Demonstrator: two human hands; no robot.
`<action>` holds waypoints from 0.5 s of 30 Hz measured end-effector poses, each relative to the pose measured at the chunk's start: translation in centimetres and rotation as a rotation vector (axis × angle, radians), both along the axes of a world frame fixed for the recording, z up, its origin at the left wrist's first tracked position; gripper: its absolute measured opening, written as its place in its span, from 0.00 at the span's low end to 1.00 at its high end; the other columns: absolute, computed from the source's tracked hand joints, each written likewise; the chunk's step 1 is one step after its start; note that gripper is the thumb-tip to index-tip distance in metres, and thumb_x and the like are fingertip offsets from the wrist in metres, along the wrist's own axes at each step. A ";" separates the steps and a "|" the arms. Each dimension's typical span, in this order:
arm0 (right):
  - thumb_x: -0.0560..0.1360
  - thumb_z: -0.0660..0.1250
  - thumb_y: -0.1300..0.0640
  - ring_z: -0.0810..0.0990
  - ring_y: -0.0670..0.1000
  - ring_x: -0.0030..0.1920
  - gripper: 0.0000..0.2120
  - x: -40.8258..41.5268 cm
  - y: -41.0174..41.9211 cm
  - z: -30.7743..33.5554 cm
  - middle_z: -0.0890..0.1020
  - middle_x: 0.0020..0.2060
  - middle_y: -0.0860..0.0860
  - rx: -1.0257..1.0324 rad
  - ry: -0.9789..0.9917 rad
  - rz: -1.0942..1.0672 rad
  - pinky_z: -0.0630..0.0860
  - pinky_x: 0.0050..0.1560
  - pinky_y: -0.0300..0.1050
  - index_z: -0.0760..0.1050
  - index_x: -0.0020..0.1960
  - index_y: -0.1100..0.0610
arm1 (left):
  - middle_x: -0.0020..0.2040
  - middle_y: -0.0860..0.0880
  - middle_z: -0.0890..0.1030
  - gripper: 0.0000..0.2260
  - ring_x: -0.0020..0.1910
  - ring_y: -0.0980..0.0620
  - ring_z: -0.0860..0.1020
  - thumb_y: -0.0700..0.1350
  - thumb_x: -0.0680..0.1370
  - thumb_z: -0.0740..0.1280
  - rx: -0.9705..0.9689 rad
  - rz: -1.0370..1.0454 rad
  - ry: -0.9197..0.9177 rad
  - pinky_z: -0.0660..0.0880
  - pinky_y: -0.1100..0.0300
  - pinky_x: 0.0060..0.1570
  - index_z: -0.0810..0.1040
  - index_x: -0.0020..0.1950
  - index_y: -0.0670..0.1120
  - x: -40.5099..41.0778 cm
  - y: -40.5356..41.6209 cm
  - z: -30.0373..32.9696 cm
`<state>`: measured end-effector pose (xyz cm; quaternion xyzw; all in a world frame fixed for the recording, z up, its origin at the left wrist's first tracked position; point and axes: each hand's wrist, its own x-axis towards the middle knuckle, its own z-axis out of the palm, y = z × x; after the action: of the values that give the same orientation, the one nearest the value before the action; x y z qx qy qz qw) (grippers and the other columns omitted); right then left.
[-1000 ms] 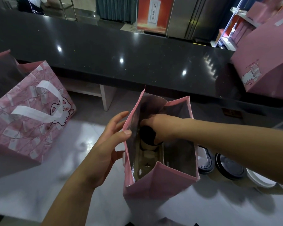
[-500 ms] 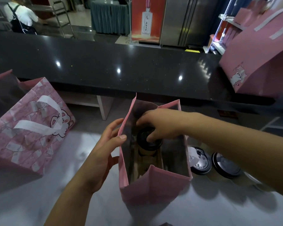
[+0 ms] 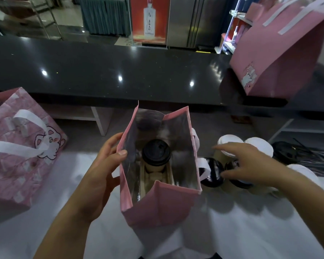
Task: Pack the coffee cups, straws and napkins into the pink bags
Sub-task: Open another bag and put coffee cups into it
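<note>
My white counter [image 3: 45, 212] fills the lower frame. At centre the open pink bag [image 3: 163, 206] stands upright, mouth up, with one black-lidded cup [image 3: 156, 153] upright inside. My left hand [image 3: 99, 176] pinches its left rim. My right hand [image 3: 251, 163], fingers spread and holding nothing, hovers over cups [image 3: 212, 171] at right; their lid writing is unreadable.

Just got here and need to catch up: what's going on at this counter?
A person is packing coffee cups into pink bags. The left hand holds the open pink bag by its left wall. One black-lidded cup already stands inside, in a cardboard holder. The right hand, fingers spread, reaches over the black-lidded cups on the counter beside the bag, holding nothing yet.
</note>
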<state>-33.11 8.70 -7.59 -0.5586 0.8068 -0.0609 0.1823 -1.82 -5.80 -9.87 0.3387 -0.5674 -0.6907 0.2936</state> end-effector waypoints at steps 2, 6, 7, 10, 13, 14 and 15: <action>0.66 0.73 0.41 0.64 0.44 0.72 0.37 0.3 0.4 -1.8 0.70 0.68 0.37 0.054 0.110 0.072 0.55 0.74 0.55 0.64 0.72 0.39 | 0.60 0.55 0.81 0.20 0.58 0.50 0.80 0.54 0.70 0.64 0.005 0.007 0.002 0.77 0.45 0.56 0.76 0.62 0.64 -0.1 0.1 0.0; 0.62 0.67 0.31 0.60 0.44 0.74 0.44 1.0 0.5 -4.1 0.62 0.73 0.39 0.090 0.163 0.098 0.46 0.75 0.59 0.56 0.74 0.38 | 0.61 0.54 0.80 0.22 0.60 0.49 0.79 0.54 0.70 0.64 0.010 0.013 -0.002 0.77 0.46 0.55 0.75 0.64 0.63 -0.5 0.5 0.1; 0.60 0.63 0.28 0.61 0.44 0.73 0.44 1.0 0.4 -4.4 0.63 0.72 0.39 0.081 0.151 0.101 0.46 0.75 0.59 0.56 0.74 0.37 | 0.61 0.55 0.80 0.22 0.60 0.49 0.78 0.54 0.70 0.64 0.010 0.015 -0.004 0.77 0.46 0.55 0.75 0.64 0.62 -0.5 0.5 0.2; 0.56 0.54 0.27 0.66 0.43 0.70 0.44 1.6 0.2 -4.8 0.67 0.68 0.38 0.061 0.127 0.113 0.50 0.73 0.57 0.60 0.71 0.38 | 0.62 0.55 0.79 0.22 0.61 0.49 0.77 0.55 0.70 0.64 0.002 0.019 -0.020 0.77 0.45 0.56 0.75 0.64 0.63 -0.5 0.8 0.2; 0.61 0.58 0.29 0.70 0.45 0.67 0.40 2.0 0.1 -4.9 0.69 0.65 0.40 0.043 0.116 0.094 0.52 0.74 0.56 0.61 0.71 0.38 | 0.61 0.56 0.80 0.20 0.62 0.49 0.78 0.55 0.70 0.64 0.004 0.025 -0.027 0.77 0.43 0.58 0.75 0.62 0.65 -0.4 0.9 0.3; 0.64 0.62 0.32 0.70 0.46 0.67 0.37 2.3 0.1 -4.8 0.70 0.65 0.41 0.029 0.111 0.081 0.53 0.74 0.54 0.61 0.71 0.38 | 0.61 0.57 0.80 0.20 0.62 0.49 0.78 0.56 0.70 0.64 0.004 0.024 -0.028 0.76 0.42 0.59 0.75 0.62 0.65 -0.4 0.9 0.3; 0.66 0.66 0.35 0.70 0.47 0.66 0.36 2.5 0.1 -4.8 0.70 0.64 0.42 0.018 0.112 0.069 0.54 0.73 0.51 0.61 0.72 0.38 | 0.61 0.57 0.80 0.20 0.63 0.48 0.77 0.56 0.70 0.65 0.004 0.020 -0.025 0.76 0.40 0.60 0.75 0.62 0.66 -0.3 0.9 0.3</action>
<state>-30.64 8.76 -12.43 -0.5868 0.7967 -0.0161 0.1436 -2.15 -4.88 -9.57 0.3535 -0.5664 -0.6845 0.2928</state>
